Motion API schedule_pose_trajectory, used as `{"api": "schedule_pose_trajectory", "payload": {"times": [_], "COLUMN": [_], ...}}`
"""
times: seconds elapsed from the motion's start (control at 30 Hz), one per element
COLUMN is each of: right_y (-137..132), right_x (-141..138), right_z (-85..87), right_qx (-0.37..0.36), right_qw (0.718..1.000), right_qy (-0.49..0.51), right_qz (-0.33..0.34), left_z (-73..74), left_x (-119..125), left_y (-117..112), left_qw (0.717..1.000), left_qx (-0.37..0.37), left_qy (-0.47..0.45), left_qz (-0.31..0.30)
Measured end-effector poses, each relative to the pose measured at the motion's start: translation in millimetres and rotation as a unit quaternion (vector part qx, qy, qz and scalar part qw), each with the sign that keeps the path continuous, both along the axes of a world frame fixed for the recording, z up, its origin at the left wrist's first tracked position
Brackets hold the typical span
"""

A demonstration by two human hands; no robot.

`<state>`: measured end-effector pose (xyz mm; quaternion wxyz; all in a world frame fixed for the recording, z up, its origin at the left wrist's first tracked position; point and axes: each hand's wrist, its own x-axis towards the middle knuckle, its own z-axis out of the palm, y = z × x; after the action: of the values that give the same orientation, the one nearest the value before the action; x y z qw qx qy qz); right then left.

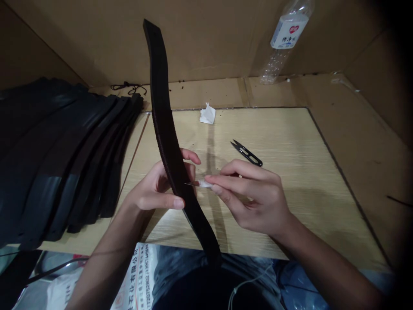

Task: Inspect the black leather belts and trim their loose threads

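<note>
My left hand (161,187) grips a long dark leather strap (164,120) that stands nearly upright, curving from my lap up past the table's back edge. Thumb and fingers wrap around its middle. My right hand (254,198) pinches a small blade (200,184) with a white wrapped grip. The metal tip touches the strap's right edge just beside my left fingers.
A stack of black straps (64,159) lies at the left of the wooden table (290,189). Black thread snips (247,153) and a crumpled white paper (207,114) rest behind my hands. A plastic bottle (285,38) leans on the cardboard wall. Printed bags lie by my lap.
</note>
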<state>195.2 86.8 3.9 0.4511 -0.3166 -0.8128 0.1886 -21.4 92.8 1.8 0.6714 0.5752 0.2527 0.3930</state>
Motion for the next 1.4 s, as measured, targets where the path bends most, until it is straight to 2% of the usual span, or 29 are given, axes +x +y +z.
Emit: {"api": "schedule_pose_trajectory", "payload": {"times": [0.13, 0.4, 0.63, 0.8, 1.0, 1.13, 1.3, 1.4], "right_y": [0.5, -1.1, -9.2, -17.1, -21.7, -21.6, -17.1, -15.2], "right_x": [-0.6, 1.4, -9.2, -22.9, -30.0, -30.5, -25.8, -22.0], "right_z": [0.3, 2.2, -6.1, -15.3, -21.1, -20.1, -15.7, -15.1], "right_qx": [-0.006, -0.021, 0.048, 0.031, -0.019, -0.002, 0.021, 0.042], "right_qw": [1.0, 0.999, 0.995, 0.988, 0.991, 0.991, 0.993, 0.994], "right_qy": [-0.008, -0.041, -0.024, -0.007, 0.07, 0.1, 0.078, 0.062], "right_qz": [0.001, 0.002, -0.083, -0.151, -0.108, -0.088, -0.082, -0.08], "left_z": [0.0, 0.1, -3.4, -4.8, -3.2, -3.5, -3.3, -2.6], "left_x": [-0.7, -3.0, -3.5, -0.4, 3.7, 6.0, 6.4, 5.1], "left_y": [1.2, 1.4, 7.0, 7.7, 6.0, 5.0, 5.7, 6.1], "left_qw": [1.0, 0.999, 0.997, 0.995, 0.992, 0.995, 0.998, 0.999], "left_qx": [0.001, 0.008, 0.056, 0.079, 0.085, 0.073, 0.049, 0.047], "left_qy": [0.0, 0.032, 0.034, 0.022, 0.05, 0.037, -0.016, -0.017], "left_qz": [-0.016, 0.0, 0.031, 0.061, 0.073, 0.062, 0.036, 0.023]}}
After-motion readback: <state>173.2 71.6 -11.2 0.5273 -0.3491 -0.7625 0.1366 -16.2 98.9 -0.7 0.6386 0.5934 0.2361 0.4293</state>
